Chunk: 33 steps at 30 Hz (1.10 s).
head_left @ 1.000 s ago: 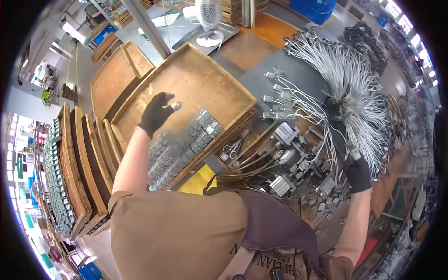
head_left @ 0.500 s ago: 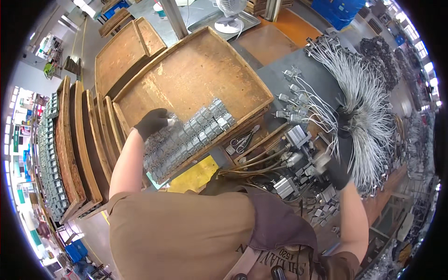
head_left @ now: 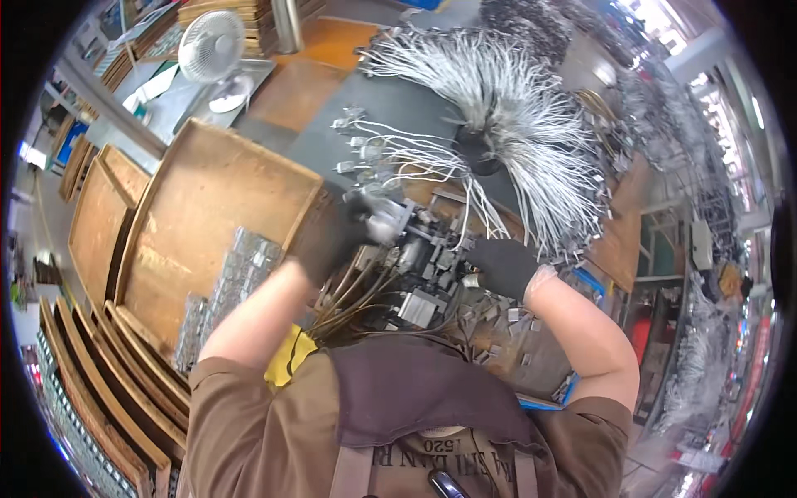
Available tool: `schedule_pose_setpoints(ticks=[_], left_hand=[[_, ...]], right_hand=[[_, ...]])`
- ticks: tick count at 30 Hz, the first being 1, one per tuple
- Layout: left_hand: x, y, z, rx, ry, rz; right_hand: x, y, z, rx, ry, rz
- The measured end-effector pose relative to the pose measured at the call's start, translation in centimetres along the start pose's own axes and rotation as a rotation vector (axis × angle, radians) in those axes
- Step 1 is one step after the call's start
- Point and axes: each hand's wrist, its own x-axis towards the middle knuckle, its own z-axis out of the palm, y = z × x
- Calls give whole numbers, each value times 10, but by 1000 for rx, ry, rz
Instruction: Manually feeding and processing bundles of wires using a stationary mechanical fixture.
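My left hand (head_left: 330, 241), in a dark glove and smeared by motion, is closed on a small silvery metal part (head_left: 383, 224) at the back left of a metal fixture (head_left: 422, 270). On the fixture's right side is my right hand (head_left: 505, 267), also gloved, its fingers bent inward; what they hold is hidden. White cables (head_left: 490, 212) run down just behind that hand from a large bundle. A silvery block (head_left: 419, 309) sits at the front of the fixture, and brown hoses (head_left: 353, 303) lead into it from the left.
A shallow wooden tray (head_left: 207, 187) at the left carries rows of metal parts (head_left: 241, 270), partly behind my left forearm. More trays (head_left: 108, 365) stand on edge nearby. The fanned white cable bundle (head_left: 531, 108) covers the back right. Small grey pieces (head_left: 498, 332) lie in front of my right hand.
My left hand has moved right, from the rows of parts in the tray to the fixture, with a metal part in it. The view has turned to the right.
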Motion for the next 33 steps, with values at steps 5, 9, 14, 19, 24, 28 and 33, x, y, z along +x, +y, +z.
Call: schedule_pose_setpoints(ticks=[5, 9, 14, 19, 24, 28, 33], left_hand=[[48, -76, 101, -82, -243, -225], [59, -97, 120, -600, -354, -478], [88, 2, 56, 53, -453, -65], [112, 4, -10, 553, -43, 242], [52, -24, 37, 595, -43, 517], [38, -66, 66, 506, -61, 389], [41, -71, 77, 294, -123, 199]], right_hand=[[-28, 25, -12, -131, -199, 139], [-27, 37, -5, -218, -579, 200], [19, 47, -24, -100, -546, 137], [68, 23, -30, -58, 173, -2], [60, 10, -23, 92, 208, 37], [44, 12, -24, 335, 37, 37], [38, 11, -17, 377, 91, -22]])
